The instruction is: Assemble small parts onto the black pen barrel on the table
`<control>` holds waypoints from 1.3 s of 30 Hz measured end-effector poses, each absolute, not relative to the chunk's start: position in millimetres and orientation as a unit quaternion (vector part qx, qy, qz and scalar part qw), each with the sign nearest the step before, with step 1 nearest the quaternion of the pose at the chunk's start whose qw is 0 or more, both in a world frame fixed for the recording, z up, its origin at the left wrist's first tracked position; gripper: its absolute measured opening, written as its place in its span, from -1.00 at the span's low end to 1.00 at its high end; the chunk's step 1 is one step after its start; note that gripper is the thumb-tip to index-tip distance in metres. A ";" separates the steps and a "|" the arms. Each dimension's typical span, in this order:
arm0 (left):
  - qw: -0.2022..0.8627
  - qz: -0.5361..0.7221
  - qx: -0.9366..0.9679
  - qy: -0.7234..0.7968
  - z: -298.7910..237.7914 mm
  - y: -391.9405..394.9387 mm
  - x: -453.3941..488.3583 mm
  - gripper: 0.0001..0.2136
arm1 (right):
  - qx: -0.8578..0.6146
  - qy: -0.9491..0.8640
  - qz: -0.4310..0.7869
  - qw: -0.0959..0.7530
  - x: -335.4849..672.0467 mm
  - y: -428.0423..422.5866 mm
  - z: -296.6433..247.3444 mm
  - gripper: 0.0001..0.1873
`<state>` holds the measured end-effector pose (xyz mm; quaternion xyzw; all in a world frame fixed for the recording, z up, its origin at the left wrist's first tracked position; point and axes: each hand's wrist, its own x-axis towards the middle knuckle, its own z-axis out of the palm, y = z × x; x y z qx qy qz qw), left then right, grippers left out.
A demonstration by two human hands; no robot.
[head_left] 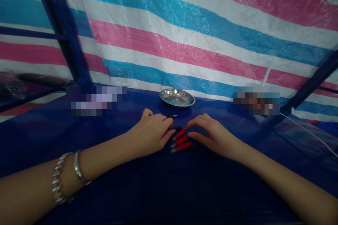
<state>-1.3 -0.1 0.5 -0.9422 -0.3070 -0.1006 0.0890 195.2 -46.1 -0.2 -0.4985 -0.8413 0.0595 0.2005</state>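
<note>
Both my hands rest on a dark blue table [163, 182]. Between them lie three small red-handled tools [181, 140], side by side, with a dark one just above them. My left hand [151, 133] is curled, and its fingers pinch a thin dark pen-like tool [171, 116] whose tip points right. My right hand [211, 135] lies with fingers bent and slightly apart, its fingertips touching the right ends of the red tools. It holds nothing that I can see.
A shallow round steel dish [177, 97] sits behind the hands near the table's back edge. A pink, blue and white striped tarp [200, 35] hangs behind, with blue metal frame bars [60, 28] at left and right. A white cable [308, 132] runs at right.
</note>
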 end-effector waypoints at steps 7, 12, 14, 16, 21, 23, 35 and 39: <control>0.124 -0.175 -0.908 -0.359 -4.0 15.3 -5.6 -0.84 | -0.477 -0.854 0.079 0.191 196.0 -44.9 -2.1 -0.80; 0.110 -0.171 -0.905 -0.373 -12.1 27.3 -8.7 -0.86 | -0.465 -0.860 0.086 0.193 196.8 -45.5 -1.6 -0.81; 0.101 -0.167 -0.909 -0.369 -14.3 29.9 -9.2 -0.86 | -0.465 -0.860 0.080 0.195 196.9 -45.7 -1.1 -0.81; 0.093 -0.166 -0.911 -0.366 -15.1 31.1 -9.4 -0.86 | -0.469 -0.858 0.071 0.197 196.9 -45.7 -0.8 -0.81; 0.093 -0.166 -0.910 -0.369 -14.0 31.2 -9.2 -0.89 | -0.452 -0.867 0.079 0.197 197.2 -45.2 -1.1 -0.80; 0.094 -0.165 -0.908 -0.372 -13.6 30.8 -9.1 -0.90 | -0.449 -0.867 0.086 0.197 197.4 -45.0 -1.5 -0.80; 0.098 -0.184 -0.902 -0.379 -11.5 27.4 -6.9 -0.87 | -0.464 -0.856 0.065 0.216 196.5 -45.5 -1.9 -0.85; 0.082 -0.230 -0.909 -0.337 -6.4 17.1 -4.0 -0.88 | -0.508 -0.817 0.040 0.269 198.1 -43.5 -2.7 -0.84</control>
